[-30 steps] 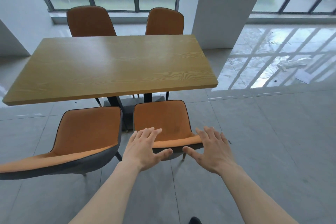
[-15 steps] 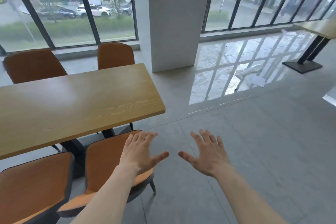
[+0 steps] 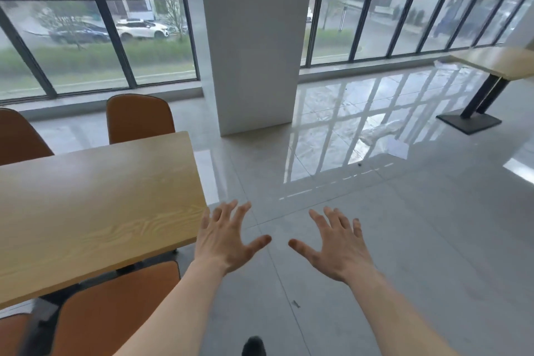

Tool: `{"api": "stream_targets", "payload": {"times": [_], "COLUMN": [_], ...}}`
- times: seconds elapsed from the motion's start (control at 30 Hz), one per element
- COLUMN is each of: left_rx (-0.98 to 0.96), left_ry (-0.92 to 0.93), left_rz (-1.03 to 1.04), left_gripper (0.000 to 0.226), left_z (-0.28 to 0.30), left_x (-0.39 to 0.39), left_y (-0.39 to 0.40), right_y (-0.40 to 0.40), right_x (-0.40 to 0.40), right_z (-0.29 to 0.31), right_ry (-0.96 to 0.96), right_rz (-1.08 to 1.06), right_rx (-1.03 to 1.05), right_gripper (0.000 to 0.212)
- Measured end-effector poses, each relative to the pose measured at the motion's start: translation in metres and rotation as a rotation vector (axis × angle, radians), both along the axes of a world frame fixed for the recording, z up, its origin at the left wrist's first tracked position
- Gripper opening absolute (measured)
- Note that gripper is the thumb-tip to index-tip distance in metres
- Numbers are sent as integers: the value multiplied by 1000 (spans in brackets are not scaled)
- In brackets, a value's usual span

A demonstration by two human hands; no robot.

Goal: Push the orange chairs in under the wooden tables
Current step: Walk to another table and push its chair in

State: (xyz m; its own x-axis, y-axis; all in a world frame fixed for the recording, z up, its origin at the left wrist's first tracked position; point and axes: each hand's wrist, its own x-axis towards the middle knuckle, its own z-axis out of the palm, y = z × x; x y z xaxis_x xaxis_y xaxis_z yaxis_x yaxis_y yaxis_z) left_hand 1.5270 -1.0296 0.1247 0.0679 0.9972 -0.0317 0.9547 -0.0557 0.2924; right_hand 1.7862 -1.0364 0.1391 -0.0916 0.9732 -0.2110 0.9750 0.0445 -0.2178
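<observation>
Hands empty over the floor, chairs at the table on the left.
Near chair (image 3: 115, 309) sat partly under the table (image 3: 95, 211), cut off at the frame edge; left hand (image 3: 225, 243) and right hand (image 3: 338, 248) were spread, holding nothing; second table (image 3: 497, 62) cropped at right.

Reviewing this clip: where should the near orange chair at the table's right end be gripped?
Probably by the top edge of its backrest, from the aisle side: the near chair faces the wooden table with its back toward the person. Both hands are open above the floor.
</observation>
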Motion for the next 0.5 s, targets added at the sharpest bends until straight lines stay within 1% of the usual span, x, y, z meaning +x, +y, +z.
{"api": "stream_targets", "payload": {"times": [0.2, 0.33, 0.5], "left_rx": [-7, -14, -9], "left_ry": [-30, -40, -29], "left_rz": [101, 150, 225], "left_gripper": [98, 98, 99], "left_z": [-13, -5, 6], "left_x": [-4, -18, -43], "left_y": [142, 235, 333], "right_y": [158, 264, 380], "right_x": [-3, -21, -48], "right_z": [1, 14, 25], "right_ry": [-30, -32, -11], "right_rz": [45, 95, 170], "right_rx": [-5, -7, -8], "right_gripper": [120, 112, 108]}}
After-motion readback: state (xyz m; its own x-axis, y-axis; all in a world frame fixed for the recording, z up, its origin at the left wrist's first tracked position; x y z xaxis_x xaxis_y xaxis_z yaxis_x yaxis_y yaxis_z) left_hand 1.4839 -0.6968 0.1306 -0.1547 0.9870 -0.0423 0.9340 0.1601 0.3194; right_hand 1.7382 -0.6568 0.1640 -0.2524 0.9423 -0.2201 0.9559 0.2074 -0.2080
